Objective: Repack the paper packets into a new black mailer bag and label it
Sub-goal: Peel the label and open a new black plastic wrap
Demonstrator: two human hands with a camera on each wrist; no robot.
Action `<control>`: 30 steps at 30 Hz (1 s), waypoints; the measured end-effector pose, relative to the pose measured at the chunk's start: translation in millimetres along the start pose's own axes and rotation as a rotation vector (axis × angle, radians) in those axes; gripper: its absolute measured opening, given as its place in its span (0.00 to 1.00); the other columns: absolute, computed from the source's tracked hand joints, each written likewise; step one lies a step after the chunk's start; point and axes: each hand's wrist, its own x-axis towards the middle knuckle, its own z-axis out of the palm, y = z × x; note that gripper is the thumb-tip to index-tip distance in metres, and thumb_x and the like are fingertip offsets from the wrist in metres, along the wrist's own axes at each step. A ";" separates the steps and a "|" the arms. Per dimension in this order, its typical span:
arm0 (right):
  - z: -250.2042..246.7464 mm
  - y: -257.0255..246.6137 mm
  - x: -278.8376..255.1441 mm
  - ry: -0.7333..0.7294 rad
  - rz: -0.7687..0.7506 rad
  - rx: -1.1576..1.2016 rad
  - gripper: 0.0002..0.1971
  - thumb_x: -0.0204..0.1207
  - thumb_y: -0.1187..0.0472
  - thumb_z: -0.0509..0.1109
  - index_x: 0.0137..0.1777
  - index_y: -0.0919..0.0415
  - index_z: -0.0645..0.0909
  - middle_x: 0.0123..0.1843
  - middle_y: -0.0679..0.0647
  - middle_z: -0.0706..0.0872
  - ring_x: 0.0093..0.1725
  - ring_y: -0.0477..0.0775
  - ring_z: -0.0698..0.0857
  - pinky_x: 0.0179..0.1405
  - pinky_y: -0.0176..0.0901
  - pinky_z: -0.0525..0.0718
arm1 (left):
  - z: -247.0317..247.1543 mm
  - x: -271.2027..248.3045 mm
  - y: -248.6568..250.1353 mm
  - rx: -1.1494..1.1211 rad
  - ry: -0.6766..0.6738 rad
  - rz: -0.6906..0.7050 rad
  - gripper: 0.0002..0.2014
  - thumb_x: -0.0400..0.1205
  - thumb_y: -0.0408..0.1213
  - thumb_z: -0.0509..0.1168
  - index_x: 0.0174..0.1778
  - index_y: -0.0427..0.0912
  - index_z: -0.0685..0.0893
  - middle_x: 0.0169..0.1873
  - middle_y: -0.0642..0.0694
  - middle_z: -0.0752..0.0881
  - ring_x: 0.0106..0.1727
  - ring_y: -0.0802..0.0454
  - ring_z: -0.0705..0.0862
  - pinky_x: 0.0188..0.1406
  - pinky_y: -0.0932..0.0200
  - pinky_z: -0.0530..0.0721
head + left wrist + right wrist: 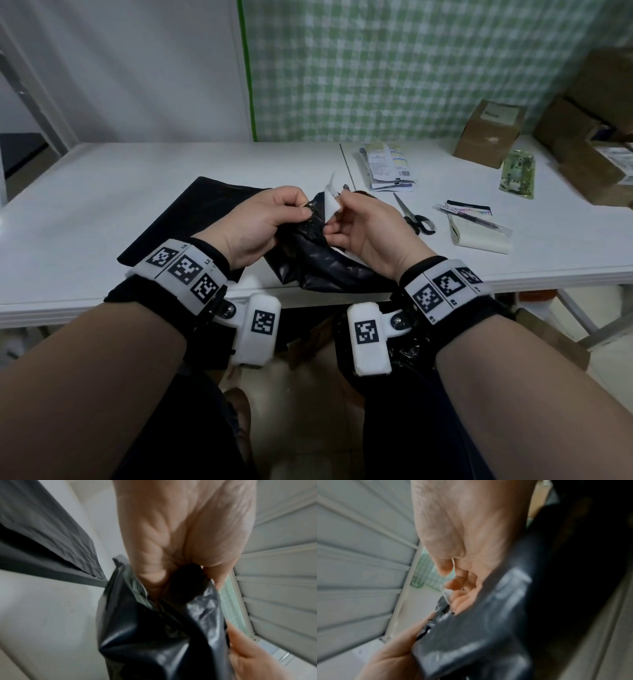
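**Both hands pinch a crumpled black bag at the table's near edge**

The white table (102, 192) spans the middle of the head view. At centre left a flat black mailer bag (191, 219) lies on it. Just right of that, at the frame's centre, a crumpled black bag (318, 263) hangs over the near table edge. The left hand (257, 222) pinches its top between thumb and curled fingers. The right hand (366, 229) pinches a white strip (331, 204) at the bag's top, fingers curled. Upper right, brown cardboard boxes (489, 133) stand; left of them lie the paper packets (387, 164) in a loose stack. Right of centre lie a notepad (479, 236), scissors (416, 217) and a pen (476, 219).
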 end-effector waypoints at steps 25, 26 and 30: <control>12.4 17.0 13.9 0.225 -0.132 -0.346 0.16 0.83 0.61 0.59 0.32 0.57 0.71 0.30 0.53 0.71 0.18 0.45 0.76 0.21 0.36 0.75 | 16.5 12.1 0.2 0.495 0.074 0.051 0.18 0.86 0.39 0.56 0.28 0.47 0.72 0.26 0.52 0.72 0.30 0.56 0.69 0.36 0.57 0.69; 12.3 16.4 13.2 0.217 -0.130 -0.328 0.16 0.83 0.61 0.59 0.31 0.57 0.70 0.29 0.52 0.71 0.17 0.44 0.75 0.22 0.37 0.74 | 16.9 11.7 0.1 0.493 0.074 0.048 0.18 0.85 0.38 0.56 0.27 0.47 0.71 0.26 0.51 0.71 0.29 0.55 0.68 0.35 0.55 0.68; 16.3 18.0 12.2 0.215 -0.129 -0.292 0.16 0.83 0.62 0.59 0.32 0.57 0.70 0.31 0.54 0.73 0.21 0.46 0.77 0.26 0.41 0.74 | 15.6 12.9 -2.9 0.513 0.103 0.050 0.15 0.84 0.36 0.56 0.29 0.43 0.72 0.26 0.48 0.71 0.29 0.53 0.68 0.36 0.55 0.67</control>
